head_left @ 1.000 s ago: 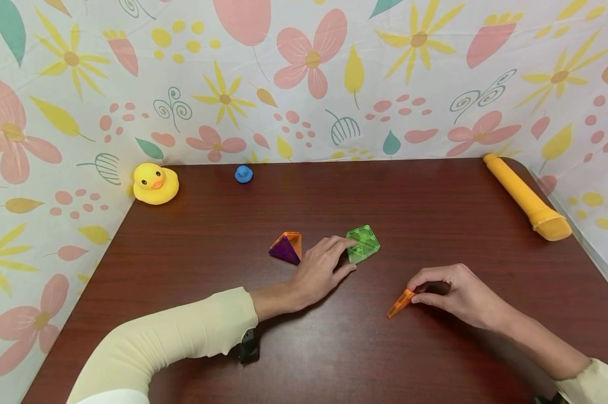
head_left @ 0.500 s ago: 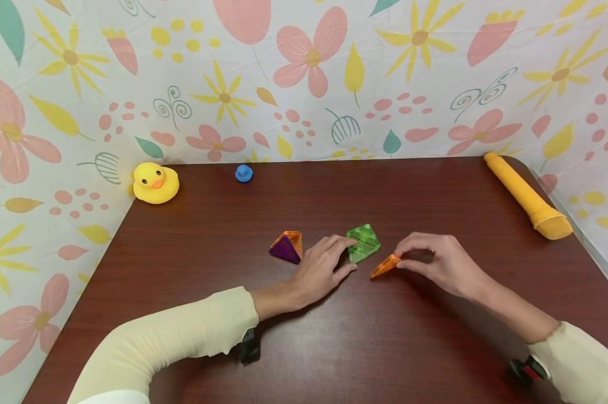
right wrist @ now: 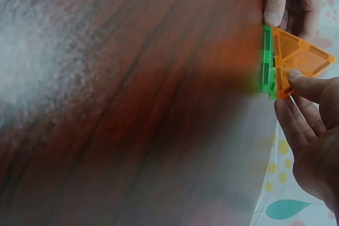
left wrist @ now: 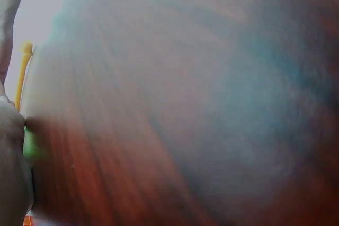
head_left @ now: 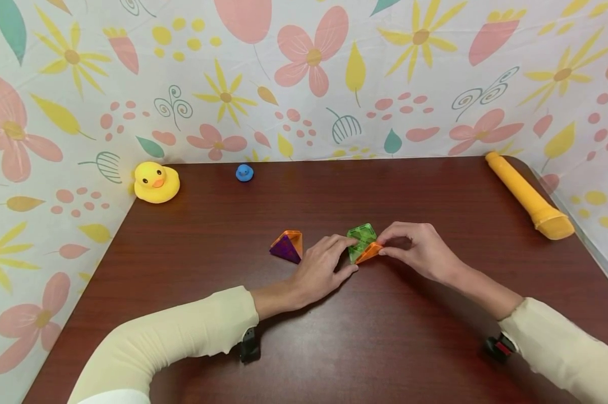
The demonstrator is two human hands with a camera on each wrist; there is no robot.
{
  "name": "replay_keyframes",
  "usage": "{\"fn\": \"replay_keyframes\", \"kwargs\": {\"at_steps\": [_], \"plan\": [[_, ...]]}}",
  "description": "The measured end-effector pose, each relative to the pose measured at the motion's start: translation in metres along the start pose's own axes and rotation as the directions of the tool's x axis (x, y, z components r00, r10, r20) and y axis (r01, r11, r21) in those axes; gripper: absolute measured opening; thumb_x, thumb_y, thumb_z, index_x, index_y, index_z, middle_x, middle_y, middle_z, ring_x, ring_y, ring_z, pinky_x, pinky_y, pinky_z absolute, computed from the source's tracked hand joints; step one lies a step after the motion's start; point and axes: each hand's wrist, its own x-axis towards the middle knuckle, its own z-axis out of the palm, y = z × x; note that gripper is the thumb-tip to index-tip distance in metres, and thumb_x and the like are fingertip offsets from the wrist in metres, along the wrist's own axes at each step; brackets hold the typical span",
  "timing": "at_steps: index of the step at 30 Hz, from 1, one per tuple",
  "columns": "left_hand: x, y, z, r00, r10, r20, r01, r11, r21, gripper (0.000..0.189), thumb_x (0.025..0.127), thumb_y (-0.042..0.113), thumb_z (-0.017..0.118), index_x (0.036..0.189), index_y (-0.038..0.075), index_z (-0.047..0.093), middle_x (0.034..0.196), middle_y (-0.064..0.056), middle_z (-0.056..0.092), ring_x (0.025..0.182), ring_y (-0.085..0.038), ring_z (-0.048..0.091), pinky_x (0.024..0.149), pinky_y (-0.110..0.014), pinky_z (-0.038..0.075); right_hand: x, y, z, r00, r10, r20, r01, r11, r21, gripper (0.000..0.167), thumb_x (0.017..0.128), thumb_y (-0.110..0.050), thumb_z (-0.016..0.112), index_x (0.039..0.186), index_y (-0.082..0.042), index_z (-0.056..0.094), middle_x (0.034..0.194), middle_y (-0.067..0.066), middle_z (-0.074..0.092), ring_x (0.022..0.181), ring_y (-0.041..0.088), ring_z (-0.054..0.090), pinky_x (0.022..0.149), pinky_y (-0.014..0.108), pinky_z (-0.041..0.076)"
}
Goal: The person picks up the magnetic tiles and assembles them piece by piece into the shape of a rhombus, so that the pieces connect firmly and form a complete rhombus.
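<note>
A translucent green magnetic tile [head_left: 360, 232] lies flat mid-table. My left hand [head_left: 320, 268] reaches over from the left, its forefinger resting on the tile and its thumb at the near corner. Between thumb and fingers, my right hand [head_left: 419, 250] pinches an orange triangular magnetic tile [head_left: 368, 253] by one corner. In the right wrist view the orange triangle [right wrist: 304, 51] stands upright along the edge of the green tile [right wrist: 266, 62]. Just left of my left hand sits a small piece built of purple and orange tiles [head_left: 285, 249].
A yellow rubber duck [head_left: 156, 184] is at the back left corner, with a small blue duck [head_left: 244, 173] to its right. Along the right side lies a yellow toy microphone [head_left: 528, 195]. Flower-patterned cloth [head_left: 294, 73] rises behind the dark wooden table [head_left: 334, 348].
My right hand has carried the orange triangle forward and left, from apart on the right to the green tile's near edge. My left hand has kept its place on the green tile.
</note>
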Motion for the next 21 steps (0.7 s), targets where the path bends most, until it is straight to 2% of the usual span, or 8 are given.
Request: {"fn": "replay_keyframes", "kwargs": {"at_steps": [10,21], "plan": [[-0.0002,-0.0004,-0.0001,1.0,0.007,0.003,-0.007,1.0,-0.01,0.051,0.101,0.032,0.077,0.144,0.011,0.061,0.136,-0.001,0.065,0.123,-0.017,0.062,0.101,-0.034,0.054,0.002,0.0023,0.0058,1.0,0.023,-0.006,-0.023,1.0,0.016,0.03,0.081,0.009,0.087,0.098,-0.015,0.081,0.099,-0.007,0.076,0.091,0.012,0.074,0.08,0.025,0.06],[0.0003,0.0001,0.0003,1.0,0.004,0.005,-0.004,1.0,0.003,0.05,0.101,0.032,0.076,0.144,0.011,0.061,0.136,-0.001,0.065,0.123,-0.017,0.062,0.102,-0.033,0.054,0.0008,0.0023,0.0089,0.999,0.039,-0.023,-0.039,0.999,0.021,0.031,0.08,0.012,0.087,0.098,-0.012,0.081,0.098,-0.005,0.074,0.09,0.013,0.075,0.078,0.035,0.062]]}}
